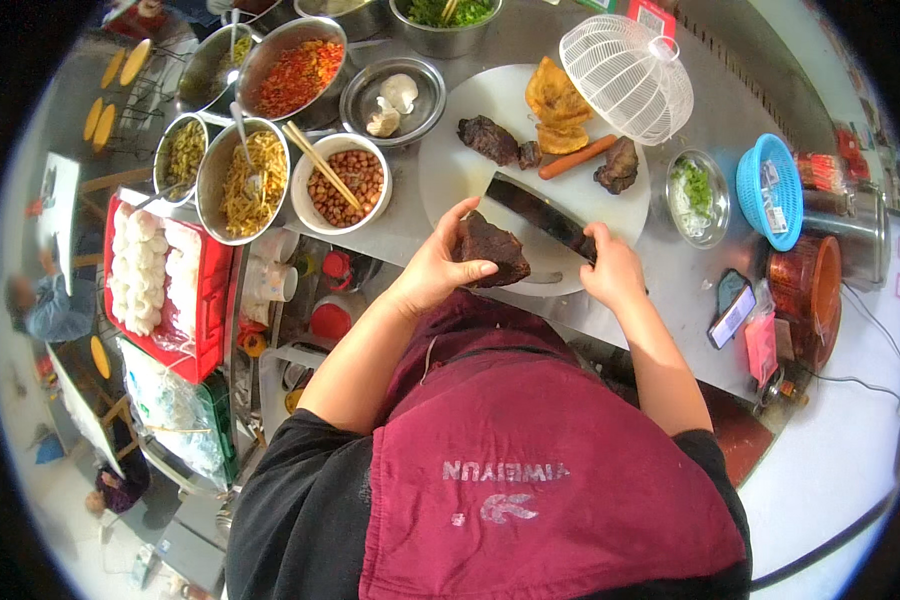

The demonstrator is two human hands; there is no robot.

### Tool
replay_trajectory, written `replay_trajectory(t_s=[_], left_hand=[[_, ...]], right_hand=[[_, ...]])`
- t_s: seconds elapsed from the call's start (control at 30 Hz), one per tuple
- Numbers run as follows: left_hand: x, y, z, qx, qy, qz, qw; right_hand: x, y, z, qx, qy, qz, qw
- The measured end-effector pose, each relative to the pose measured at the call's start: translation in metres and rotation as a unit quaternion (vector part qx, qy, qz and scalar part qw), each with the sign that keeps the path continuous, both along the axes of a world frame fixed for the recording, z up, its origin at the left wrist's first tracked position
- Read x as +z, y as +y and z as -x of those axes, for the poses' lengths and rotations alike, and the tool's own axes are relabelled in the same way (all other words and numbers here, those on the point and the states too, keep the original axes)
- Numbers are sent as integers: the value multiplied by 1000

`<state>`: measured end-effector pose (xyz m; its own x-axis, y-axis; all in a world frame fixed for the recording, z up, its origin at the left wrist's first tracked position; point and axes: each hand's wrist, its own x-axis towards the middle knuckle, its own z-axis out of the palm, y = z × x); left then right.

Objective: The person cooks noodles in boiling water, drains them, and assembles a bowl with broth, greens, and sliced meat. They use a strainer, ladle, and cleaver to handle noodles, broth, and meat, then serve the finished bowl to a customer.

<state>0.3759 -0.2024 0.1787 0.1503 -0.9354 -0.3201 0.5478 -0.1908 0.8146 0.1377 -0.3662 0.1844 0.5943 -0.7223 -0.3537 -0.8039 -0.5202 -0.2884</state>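
My left hand (439, 266) holds a dark brown chunk of cooked meat (493, 251) over the near edge of a round white cutting board (450, 176). In my right hand (613, 264) is the handle of a cleaver (540, 214), its dark blade slanting up and left across the board, beyond the meat. Farther back on the board lie dark meat pieces (487, 140), another dark piece (616, 166), a sausage (577, 156) and yellow-brown fried slabs (557, 94). A white mesh dome cover (626, 79) stands tilted at the board's back right.
Left of the board are a bowl of peanuts (345, 187) with chopsticks, metal bowls of shredded food (255, 184) and chopped red peppers (296, 75). At right are a bowl with chopped greens (696, 196), a blue basket (771, 191) and a phone (732, 318). People are at far left.
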Motion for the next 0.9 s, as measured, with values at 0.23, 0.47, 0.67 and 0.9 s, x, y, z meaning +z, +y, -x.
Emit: replay_trajectory(t_s=[0.23,0.47,0.67,0.9], left_hand=[[24,-26,-4,-42,-282,-24,958],[39,-28,10,-45,-309,-48,949],[20,-17,31,71,-112,-69,989],[-16,-43,63,65,-682,-164,710]], right_hand=[[17,11,19,-183,-125,-166,961],[1,2,34,-236,-163,-259,922],[3,-13,43,-180,-181,-273,928],[7,-20,29,-129,-114,-245,954]])
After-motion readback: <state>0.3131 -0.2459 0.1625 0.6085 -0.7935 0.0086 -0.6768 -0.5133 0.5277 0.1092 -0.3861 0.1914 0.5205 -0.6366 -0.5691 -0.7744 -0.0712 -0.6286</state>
